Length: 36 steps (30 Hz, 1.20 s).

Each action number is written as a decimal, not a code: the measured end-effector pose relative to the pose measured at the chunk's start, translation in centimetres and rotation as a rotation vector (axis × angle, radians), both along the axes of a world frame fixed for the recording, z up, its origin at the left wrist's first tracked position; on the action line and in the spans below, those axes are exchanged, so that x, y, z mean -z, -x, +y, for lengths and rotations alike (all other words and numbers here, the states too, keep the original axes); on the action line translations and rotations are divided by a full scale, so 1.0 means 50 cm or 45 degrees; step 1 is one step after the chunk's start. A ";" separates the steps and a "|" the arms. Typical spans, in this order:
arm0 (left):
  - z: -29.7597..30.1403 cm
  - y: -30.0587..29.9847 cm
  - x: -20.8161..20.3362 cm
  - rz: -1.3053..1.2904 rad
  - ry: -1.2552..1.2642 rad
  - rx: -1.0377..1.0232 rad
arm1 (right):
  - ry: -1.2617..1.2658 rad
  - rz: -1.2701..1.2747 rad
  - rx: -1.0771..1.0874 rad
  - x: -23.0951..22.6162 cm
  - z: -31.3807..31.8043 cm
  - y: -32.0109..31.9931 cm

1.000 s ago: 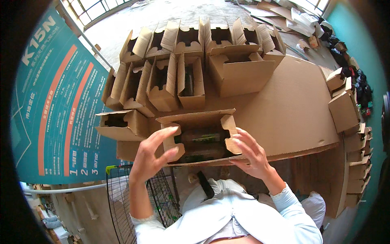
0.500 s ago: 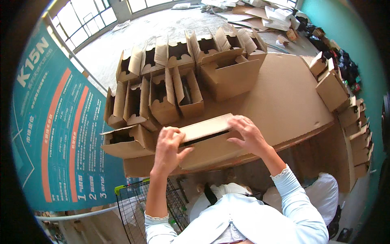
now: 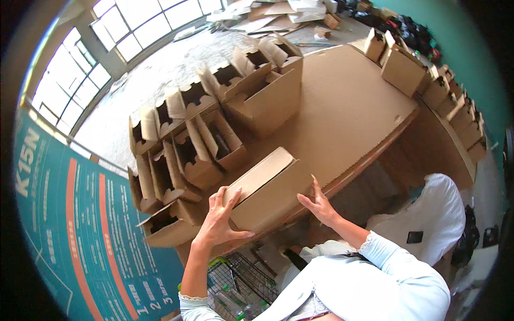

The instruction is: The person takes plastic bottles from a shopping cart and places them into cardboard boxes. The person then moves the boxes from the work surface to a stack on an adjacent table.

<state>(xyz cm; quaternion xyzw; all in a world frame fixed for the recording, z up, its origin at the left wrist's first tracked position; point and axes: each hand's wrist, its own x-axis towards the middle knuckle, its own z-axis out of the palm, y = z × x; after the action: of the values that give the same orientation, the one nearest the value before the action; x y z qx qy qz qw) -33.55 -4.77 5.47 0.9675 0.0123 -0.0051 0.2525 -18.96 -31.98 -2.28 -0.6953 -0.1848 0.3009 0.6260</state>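
Observation:
A closed brown cardboard box (image 3: pixel 266 184) lies on the cardboard-covered table (image 3: pixel 353 112) near its front edge. My left hand (image 3: pixel 219 219) grips the box's left corner, fingers over the top and thumb on the front face. At the box's right end my right hand (image 3: pixel 320 204) rests flat against the side, fingers spread. Both flaps of the box are folded down.
Several open cardboard boxes (image 3: pixel 198 144) stand in rows behind and left of the held box, with a larger one (image 3: pixel 265 96) further back. More boxes (image 3: pixel 401 67) line the right edge. A wire cart (image 3: pixel 241 283) sits below, and a teal banner (image 3: pixel 69 224) hangs at left.
The box was open with its flaps up; both hands folded the flaps down and it is now closed. The view has swung, so the table sits more to the right.

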 end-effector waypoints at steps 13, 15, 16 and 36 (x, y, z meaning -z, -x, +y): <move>-0.102 -0.079 0.005 -0.011 0.027 -0.152 | 0.013 -0.264 0.050 0.044 -0.036 -0.123; -0.134 -0.125 0.004 -0.009 0.017 -0.165 | -0.009 -0.371 0.096 0.047 -0.053 -0.170; -0.151 -0.154 0.005 -0.007 0.012 -0.168 | -0.014 -0.376 0.107 0.051 -0.065 -0.200; -0.221 -1.052 0.055 -0.100 -0.008 -0.156 | 0.062 -0.656 0.409 0.174 -0.165 -1.068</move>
<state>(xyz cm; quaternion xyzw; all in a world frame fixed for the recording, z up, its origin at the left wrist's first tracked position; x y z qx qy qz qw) 19.03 -15.83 2.74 0.9652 0.0617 0.0483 0.2495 34.44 -40.21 -10.99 -0.7837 -0.2181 0.0161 0.5813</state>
